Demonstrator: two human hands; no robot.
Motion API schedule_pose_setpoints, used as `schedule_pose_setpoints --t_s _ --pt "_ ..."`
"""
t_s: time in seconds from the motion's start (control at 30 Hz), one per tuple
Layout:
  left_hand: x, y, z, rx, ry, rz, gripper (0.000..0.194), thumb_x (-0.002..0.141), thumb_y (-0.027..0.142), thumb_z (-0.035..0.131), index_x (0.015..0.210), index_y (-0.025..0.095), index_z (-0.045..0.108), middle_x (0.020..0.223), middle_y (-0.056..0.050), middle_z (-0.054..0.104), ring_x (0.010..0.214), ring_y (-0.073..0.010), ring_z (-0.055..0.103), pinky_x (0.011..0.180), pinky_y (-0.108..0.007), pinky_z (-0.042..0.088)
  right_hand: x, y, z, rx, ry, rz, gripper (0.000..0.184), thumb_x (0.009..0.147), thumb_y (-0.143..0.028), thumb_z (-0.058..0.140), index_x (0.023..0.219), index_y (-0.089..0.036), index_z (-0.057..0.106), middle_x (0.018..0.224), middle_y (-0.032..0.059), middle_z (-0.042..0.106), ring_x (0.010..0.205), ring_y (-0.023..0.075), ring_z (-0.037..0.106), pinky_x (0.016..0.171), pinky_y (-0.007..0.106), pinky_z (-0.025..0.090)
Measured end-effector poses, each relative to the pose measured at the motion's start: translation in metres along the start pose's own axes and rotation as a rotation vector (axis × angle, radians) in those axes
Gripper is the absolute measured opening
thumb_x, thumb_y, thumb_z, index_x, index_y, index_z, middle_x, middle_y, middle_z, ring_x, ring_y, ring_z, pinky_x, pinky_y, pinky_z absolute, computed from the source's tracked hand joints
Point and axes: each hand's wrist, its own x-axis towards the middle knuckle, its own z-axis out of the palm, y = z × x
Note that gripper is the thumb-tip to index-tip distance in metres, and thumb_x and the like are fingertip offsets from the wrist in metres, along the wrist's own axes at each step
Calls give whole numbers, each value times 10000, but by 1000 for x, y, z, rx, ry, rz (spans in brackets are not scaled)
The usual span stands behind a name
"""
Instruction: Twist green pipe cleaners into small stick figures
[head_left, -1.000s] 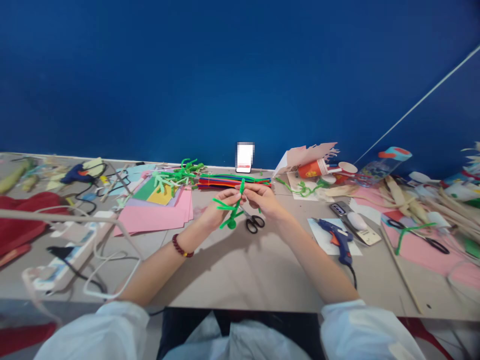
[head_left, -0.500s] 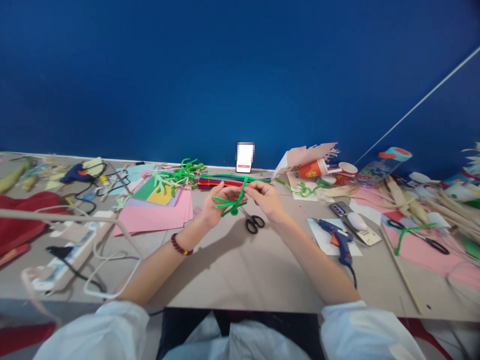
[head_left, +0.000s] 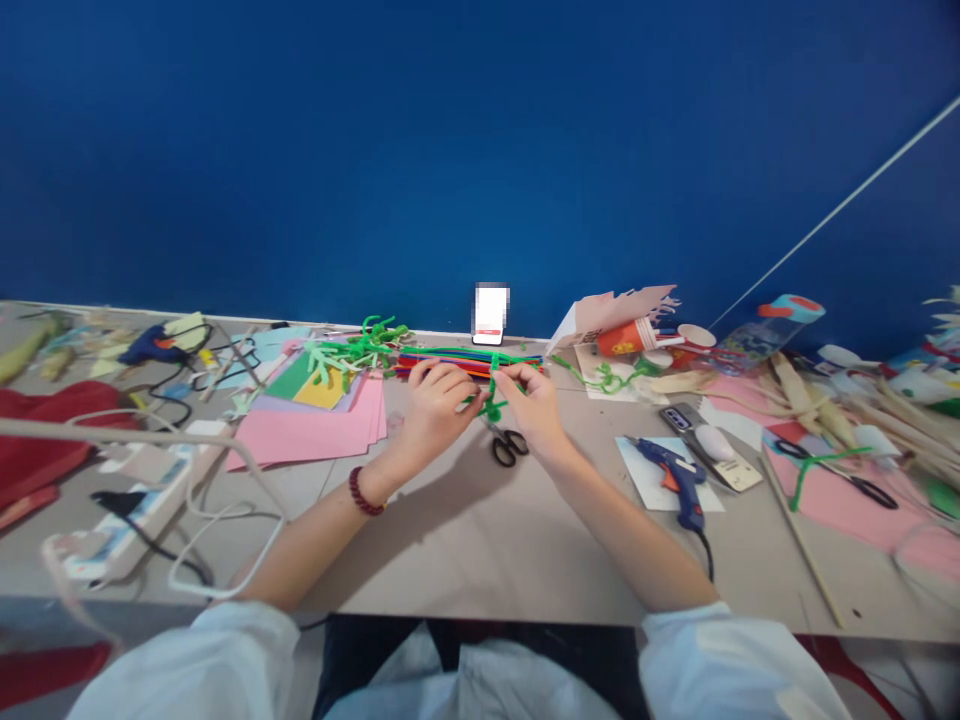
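Note:
Between my hands are green pipe cleaners (head_left: 493, 408) twisted together, partly hidden by my fingers. My left hand (head_left: 442, 402) is turned back-up and closed over their left side, with its fingertips at the twist. My right hand (head_left: 531, 402) pinches them from the right, thumb and forefinger together. Just below lie scissors (head_left: 510, 448) with black handles, their blades partly covered by the green piece. Behind my hands a bundle of coloured pipe cleaners (head_left: 471, 358) stretches along the table, and a phone (head_left: 490, 316) stands upright against the blue wall.
To the left are pink paper sheets (head_left: 307, 436), a heap of bent green pipe cleaners (head_left: 375, 340) and a white power strip (head_left: 150, 510) with looping cables. On the right lie a blue glue gun (head_left: 675, 472), a wooden stick (head_left: 804, 545) and a red paper cup (head_left: 628, 338).
My left hand has rolled over from palm showing to back showing, and its fingers now cover the left ends of the green pipe cleaners. My right hand has barely moved.

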Motion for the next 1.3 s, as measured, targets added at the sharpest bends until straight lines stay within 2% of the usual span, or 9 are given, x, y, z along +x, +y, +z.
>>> schedule_pose_setpoints --t_s 0.1,0.27,0.43,0.5,0.63,0.8,1.07,1.17,1.3 --pt "-1 -3 1 31 13 27 106 811 288 611 771 271 708 866 -58 716 935 -260 600 1060 -490 226 -1 0 1 1 13 -9 206 723 -411 635 696 -219 564 736 10 584 751 158 545 758 304 449" --pt "-4 1 3 11 -81 74 272 840 166 491 1004 242 694 998 -93 714 924 -242 624 1036 -452 296 -4 0 3 44 22 -6 224 731 -422 643 702 -217 555 712 0 569 706 140 523 682 278 441" --pt "-9 7 6 99 -178 82 347 831 152 441 1124 163 626 1006 -145 691 902 -267 618 848 -403 403 -8 -3 6 163 31 87 317 686 -486 682 698 -216 517 650 -30 500 559 98 434 502 242 364" --pt "-10 10 5 140 -198 83 297 851 204 456 1093 161 622 929 -133 687 841 -261 609 799 -384 395 -11 -4 8 207 12 141 356 662 -506 700 684 -217 494 622 -40 471 516 86 394 450 233 307" --pt "-8 15 3 81 -138 43 179 881 296 497 816 185 621 743 -82 630 722 -216 561 727 -332 360 -15 -7 11 291 -36 214 392 620 -514 735 661 -210 490 572 -55 443 477 66 355 426 224 254" --pt "-4 13 3 -128 -166 -76 267 915 286 453 685 179 536 653 -24 542 602 -145 461 607 -272 326 -10 -17 4 221 -134 233 400 588 -513 764 700 -194 550 570 -62 462 467 48 347 423 212 224" --pt "1 7 -2 -689 -509 -263 324 915 404 457 761 152 590 707 -18 583 687 -135 530 677 -261 413 19 -22 -36 111 -576 360 332 640 -420 771 773 -169 600 512 -89 404 418 34 255 422 222 104" --pt "-1 4 -4 -912 -592 -315 321 906 416 489 772 150 611 699 -26 599 687 -135 535 689 -264 412 20 -15 -36 210 -695 358 336 651 -430 774 747 -173 580 502 -89 386 423 38 252 434 224 115" --pt "-7 3 0 -1230 -662 -389 351 889 443 515 709 153 600 611 -29 574 636 -154 553 663 -288 418 14 -7 -25 333 -723 347 393 630 -483 785 711 -179 549 516 -82 394 431 39 261 449 224 137"
